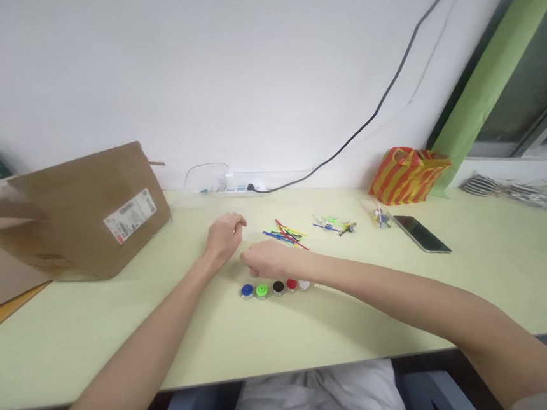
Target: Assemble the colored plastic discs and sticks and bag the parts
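Observation:
My left hand (225, 238) is closed above the pale green table (285, 338), its fingers curled toward the right; what they hold, if anything, is too small to name. Just right of it and nearer me, my right hand (266, 260) is also closed, with its fingertips pointing left and their contents hidden. The hands are close together but apart. Below my right hand lies a row of round pieces: blue (247, 290), green (262, 290), black (278, 287), red (292, 284) and white (304, 284). Behind my right wrist is a pile of coloured thin strips (286, 232).
A cardboard box (87, 215) stands at the left. Along the wall lies a power strip (238, 186) with a dark cable (375, 113). More strips (332, 224), a small bundle (380, 216), a phone (422, 234) and a striped bag (407, 175) are right.

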The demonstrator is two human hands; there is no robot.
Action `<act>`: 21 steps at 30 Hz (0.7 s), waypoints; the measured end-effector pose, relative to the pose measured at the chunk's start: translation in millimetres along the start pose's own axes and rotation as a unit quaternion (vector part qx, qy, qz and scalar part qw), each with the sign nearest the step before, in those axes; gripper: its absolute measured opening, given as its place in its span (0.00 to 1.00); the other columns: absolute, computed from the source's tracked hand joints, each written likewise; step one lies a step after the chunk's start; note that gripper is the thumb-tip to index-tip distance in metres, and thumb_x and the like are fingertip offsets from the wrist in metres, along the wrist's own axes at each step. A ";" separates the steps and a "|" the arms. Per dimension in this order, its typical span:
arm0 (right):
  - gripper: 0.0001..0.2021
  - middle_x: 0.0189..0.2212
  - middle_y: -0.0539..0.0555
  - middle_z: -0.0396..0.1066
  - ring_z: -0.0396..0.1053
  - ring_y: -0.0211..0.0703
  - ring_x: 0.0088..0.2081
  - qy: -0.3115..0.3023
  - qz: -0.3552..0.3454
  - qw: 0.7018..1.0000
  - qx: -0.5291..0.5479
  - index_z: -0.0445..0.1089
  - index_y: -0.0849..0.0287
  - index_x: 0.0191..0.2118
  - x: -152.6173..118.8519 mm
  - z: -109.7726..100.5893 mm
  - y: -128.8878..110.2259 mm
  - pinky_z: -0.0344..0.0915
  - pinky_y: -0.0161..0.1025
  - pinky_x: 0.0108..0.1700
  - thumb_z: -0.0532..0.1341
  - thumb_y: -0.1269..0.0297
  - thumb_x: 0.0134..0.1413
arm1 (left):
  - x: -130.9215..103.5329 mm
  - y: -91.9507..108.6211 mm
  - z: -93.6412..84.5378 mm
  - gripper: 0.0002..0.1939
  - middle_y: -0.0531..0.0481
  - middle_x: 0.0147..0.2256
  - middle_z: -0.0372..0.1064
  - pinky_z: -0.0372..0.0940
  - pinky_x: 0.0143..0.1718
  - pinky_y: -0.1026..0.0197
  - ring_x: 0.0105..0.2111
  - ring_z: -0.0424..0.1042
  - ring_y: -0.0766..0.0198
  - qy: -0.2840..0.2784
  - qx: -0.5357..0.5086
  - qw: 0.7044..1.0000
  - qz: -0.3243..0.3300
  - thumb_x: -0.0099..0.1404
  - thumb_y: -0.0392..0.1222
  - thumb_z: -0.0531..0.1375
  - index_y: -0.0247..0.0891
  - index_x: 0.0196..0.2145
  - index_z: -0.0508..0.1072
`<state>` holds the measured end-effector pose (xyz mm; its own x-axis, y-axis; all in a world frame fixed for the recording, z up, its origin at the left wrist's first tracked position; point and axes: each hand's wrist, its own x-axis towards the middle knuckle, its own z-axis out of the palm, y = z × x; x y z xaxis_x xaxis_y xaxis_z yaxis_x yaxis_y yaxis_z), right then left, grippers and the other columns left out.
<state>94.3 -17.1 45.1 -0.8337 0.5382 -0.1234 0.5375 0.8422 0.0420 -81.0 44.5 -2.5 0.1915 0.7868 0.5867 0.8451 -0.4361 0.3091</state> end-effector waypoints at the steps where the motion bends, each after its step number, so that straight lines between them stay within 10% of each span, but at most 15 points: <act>1: 0.06 0.36 0.57 0.76 0.71 0.43 0.32 -0.002 0.003 1.000 0.007 0.73 0.62 0.37 1.4 -0.7 0.3 0.53 0.35 0.28 0.59 0.74 0.59 | -0.1 0.7 0.8 0.15 0.46 0.37 0.77 0.64 0.43 0.54 0.38 0.73 0.55 -0.003 -0.001 1.000 0.005 0.62 0.32 0.49 0.40 0.34 0.76; 8: 0.09 0.31 0.52 0.77 0.71 0.38 0.33 -0.028 -0.050 0.974 0.218 0.78 0.60 0.45 -18.4 -6.3 49.6 0.60 0.32 0.36 0.62 0.70 0.61 | -1.4 10.3 3.6 0.14 0.48 0.35 0.75 0.64 0.41 0.55 0.37 0.73 0.57 -0.032 -0.022 0.998 0.042 0.61 0.32 0.49 0.40 0.33 0.75; 11: 0.11 0.38 0.55 0.77 0.72 0.41 0.37 0.119 0.124 0.976 0.136 0.78 0.59 0.46 -54.0 -0.8 98.0 0.60 0.34 0.38 0.61 0.70 0.62 | -1.9 13.3 7.4 0.15 0.47 0.35 0.75 0.64 0.42 0.55 0.37 0.73 0.57 -0.050 -0.034 0.996 0.062 0.62 0.32 0.49 0.40 0.33 0.75; 14: 0.12 0.46 0.59 0.75 0.71 0.46 0.46 0.140 0.266 0.954 0.020 0.77 0.58 0.47 -90.7 18.0 142.6 0.60 0.35 0.41 0.61 0.74 0.59 | -2.0 14.5 12.5 0.14 0.47 0.35 0.75 0.64 0.43 0.54 0.38 0.72 0.56 -0.067 -0.046 0.994 0.068 0.62 0.33 0.49 0.39 0.32 0.75; 21: 0.13 0.46 0.59 0.75 0.72 0.46 0.47 0.123 0.292 0.948 0.026 0.76 0.59 0.48 -125.8 60.6 170.0 0.61 0.36 0.45 0.57 0.73 0.62 | -3.8 18.5 16.0 0.14 0.47 0.34 0.75 0.64 0.42 0.54 0.37 0.71 0.56 -0.078 -0.072 0.991 0.083 0.63 0.33 0.49 0.40 0.31 0.75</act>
<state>298.3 56.6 7.6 -0.3933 0.9086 0.1405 0.9166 0.3995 -0.0177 -58.2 40.4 -11.0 0.4066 0.7517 0.5192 0.7170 -0.6148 0.3286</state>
